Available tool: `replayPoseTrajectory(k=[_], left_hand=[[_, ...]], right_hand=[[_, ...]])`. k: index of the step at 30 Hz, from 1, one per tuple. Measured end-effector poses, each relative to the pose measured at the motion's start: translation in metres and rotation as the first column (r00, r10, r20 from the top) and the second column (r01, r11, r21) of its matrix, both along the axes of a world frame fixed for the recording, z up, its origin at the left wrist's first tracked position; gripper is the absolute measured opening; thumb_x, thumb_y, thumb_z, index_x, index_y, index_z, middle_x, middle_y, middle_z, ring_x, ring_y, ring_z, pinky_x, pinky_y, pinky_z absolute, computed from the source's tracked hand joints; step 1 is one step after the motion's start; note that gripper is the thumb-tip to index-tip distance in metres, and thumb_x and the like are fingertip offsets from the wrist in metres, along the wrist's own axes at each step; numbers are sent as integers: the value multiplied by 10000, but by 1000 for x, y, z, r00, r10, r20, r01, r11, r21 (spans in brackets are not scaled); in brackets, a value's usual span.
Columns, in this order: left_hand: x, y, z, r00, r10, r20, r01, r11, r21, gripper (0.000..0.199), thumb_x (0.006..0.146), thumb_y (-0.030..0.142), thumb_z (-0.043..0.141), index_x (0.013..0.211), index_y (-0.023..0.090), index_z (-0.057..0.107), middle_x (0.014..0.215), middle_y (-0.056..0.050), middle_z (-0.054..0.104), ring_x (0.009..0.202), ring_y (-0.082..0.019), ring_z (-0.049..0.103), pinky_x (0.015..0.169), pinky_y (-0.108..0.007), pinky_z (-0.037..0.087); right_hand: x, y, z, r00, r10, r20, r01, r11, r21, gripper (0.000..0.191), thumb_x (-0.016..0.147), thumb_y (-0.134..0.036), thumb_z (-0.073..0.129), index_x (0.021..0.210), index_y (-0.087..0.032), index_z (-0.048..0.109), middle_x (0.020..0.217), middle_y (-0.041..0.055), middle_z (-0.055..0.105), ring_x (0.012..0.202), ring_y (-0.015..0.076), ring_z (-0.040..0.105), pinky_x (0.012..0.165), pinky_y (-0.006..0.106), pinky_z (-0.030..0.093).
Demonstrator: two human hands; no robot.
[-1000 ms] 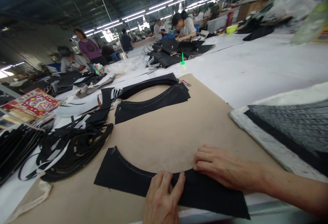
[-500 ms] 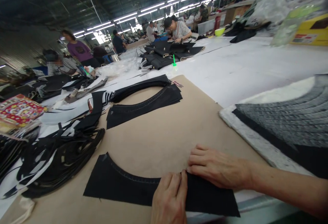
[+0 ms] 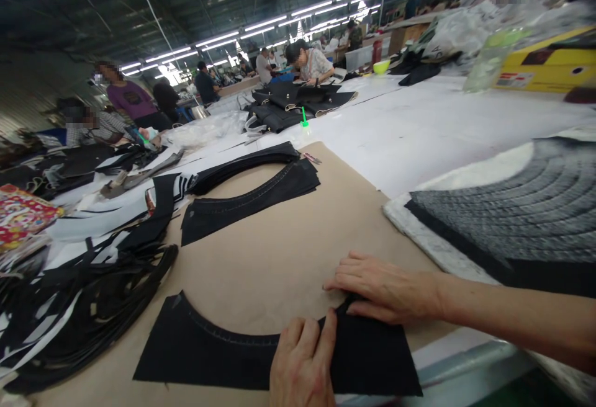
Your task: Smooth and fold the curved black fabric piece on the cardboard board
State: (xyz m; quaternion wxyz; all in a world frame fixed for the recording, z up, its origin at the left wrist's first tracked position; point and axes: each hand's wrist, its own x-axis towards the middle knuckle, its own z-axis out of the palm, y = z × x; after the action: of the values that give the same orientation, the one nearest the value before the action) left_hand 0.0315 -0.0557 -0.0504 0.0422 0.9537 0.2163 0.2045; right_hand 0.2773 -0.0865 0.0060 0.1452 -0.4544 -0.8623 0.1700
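A black fabric piece (image 3: 209, 357) with a curved, stitched upper edge lies flat on brown paper (image 3: 261, 277) near the front of the table. My left hand (image 3: 305, 363) presses on its middle, fingers lying on the cloth at the curved edge. Just to the right, my right hand (image 3: 382, 289) holds that edge between thumb and fingers, with the index finger reaching over the paper. Farther back lie a stack of similar black pieces (image 3: 251, 199) and a bundle of curved black strips (image 3: 242, 168). Small red-handled snips (image 3: 311, 158) rest beside them.
Black strips (image 3: 139, 314) are heaped at the left. A grey quilted piece (image 3: 503, 208) lies on a white slab at the right. Behind are a green-tipped bottle (image 3: 305, 123), black bags (image 3: 288, 103), a yellow box (image 3: 544, 62) and several people working.
The view has shifted slightly, moving the table contents left. My right hand's index finger now extends away from the others, and its thumb shows more at the edge. My left hand stays on the fabric.
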Motion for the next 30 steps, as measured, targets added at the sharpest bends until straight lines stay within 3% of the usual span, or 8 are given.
replayPoseTrajectory(k=[6,9,14,23,30], left_hand=[[7,0,9,994,109,-7,-109,988,-111,402,852,90,462,1193,249,603,845,-41,562,790,-196,536,726,-324,430],[18,0,17,989,139,42,-127,968,-217,392,870,77,430,1167,257,612,970,-62,574,883,-200,555,786,-332,447],[33,0,23,998,70,4,-63,916,-397,410,839,13,375,1087,220,628,955,-61,578,867,-188,550,791,-312,489],[30,-6,10,999,23,-26,-27,982,-188,463,842,4,428,1256,154,571,947,-74,602,878,-203,547,791,-319,495],[31,-5,7,999,25,-46,-32,987,-160,534,800,3,481,1298,182,554,928,-53,607,861,-198,536,775,-313,490]], right_hand=[[3,7,-1,1000,4,-27,-6,997,-74,93,871,-187,630,957,-186,595,931,34,618,893,201,541,811,342,350],[4,8,-5,996,-6,-88,-2,995,-96,71,861,-164,638,918,-190,607,904,21,605,893,186,541,825,323,364],[6,5,-5,991,1,-130,-11,997,-76,67,865,-131,609,909,-180,619,869,25,594,878,182,532,817,314,374],[16,1,-5,996,59,-62,-57,998,34,94,917,-152,511,915,-184,600,867,33,588,837,180,504,781,314,363],[20,-4,-2,993,87,85,-96,989,110,138,929,-142,463,907,-195,589,867,29,587,819,175,495,742,317,335]])
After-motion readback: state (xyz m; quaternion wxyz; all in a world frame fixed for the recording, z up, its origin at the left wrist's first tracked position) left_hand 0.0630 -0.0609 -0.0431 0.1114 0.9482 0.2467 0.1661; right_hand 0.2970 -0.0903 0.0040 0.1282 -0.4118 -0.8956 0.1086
